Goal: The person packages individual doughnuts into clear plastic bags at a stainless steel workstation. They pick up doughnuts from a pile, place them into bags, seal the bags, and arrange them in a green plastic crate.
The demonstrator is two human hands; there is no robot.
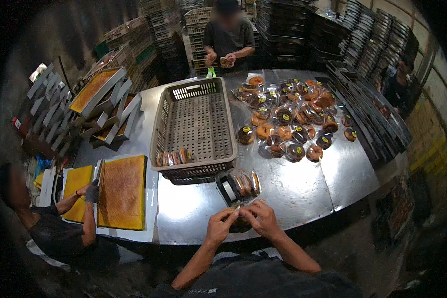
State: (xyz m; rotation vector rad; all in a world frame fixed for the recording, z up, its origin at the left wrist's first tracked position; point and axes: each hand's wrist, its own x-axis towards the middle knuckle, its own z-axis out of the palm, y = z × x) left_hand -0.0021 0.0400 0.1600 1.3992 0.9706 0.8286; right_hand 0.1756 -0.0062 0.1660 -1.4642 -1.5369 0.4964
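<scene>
My left hand and my right hand meet at the table's near edge, both closed in a pinch. Between their fingertips is the gathered mouth of a clear plastic bag. A dark doughnut shows below the fingers, partly hidden by them, apparently in that bag. Just beyond my hands lies a black holder with a white roll, which looks like a tape dispenser. Right beside it stands a short row of bagged doughnuts. Farther right spreads a heap of bagged doughnuts, light and dark, many with yellow round labels.
A grey plastic crate holds a row of bagged doughnuts at its near end. Left, a co-worker's gloved hand is at large yellow sheet cakes. Another person stands across the metal table. Dark trays line its right side.
</scene>
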